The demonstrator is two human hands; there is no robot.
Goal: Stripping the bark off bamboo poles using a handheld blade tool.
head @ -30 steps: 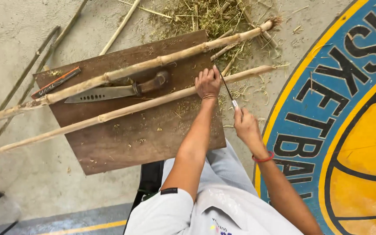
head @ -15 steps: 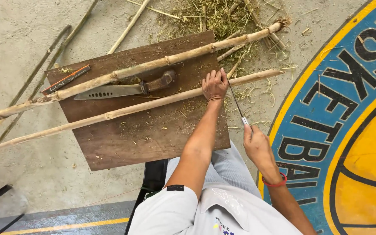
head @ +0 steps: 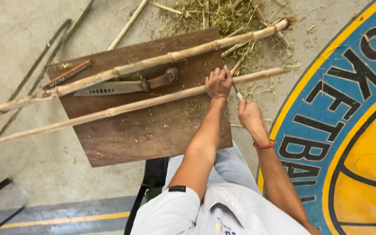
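Note:
My left hand (head: 218, 82) presses down on the nearer of two long pale cane poles (head: 131, 105) where it crosses the right edge of a brown wooden board (head: 153, 130). Just beside it, my right hand (head: 251, 115), with a red band on its wrist, grips a small thin blade (head: 239, 95) whose tip meets the pole next to my left fingers. The second, thicker pole (head: 153, 62) lies across the board's far side. Between the poles rests a large knife (head: 109, 88) with a holed blade and a brown handle.
A flat red and black tool (head: 66, 75) lies at the board's far left corner. Dry plant shavings (head: 223, 13) pile up beyond the board. Thin sticks (head: 35, 69) lie on the concrete at left. A blue and yellow painted floor design (head: 349, 109) fills the right.
My right hand has moved up and to the left with the thin blade, closing in on my left hand at the pole. My left hand stays on the pole.

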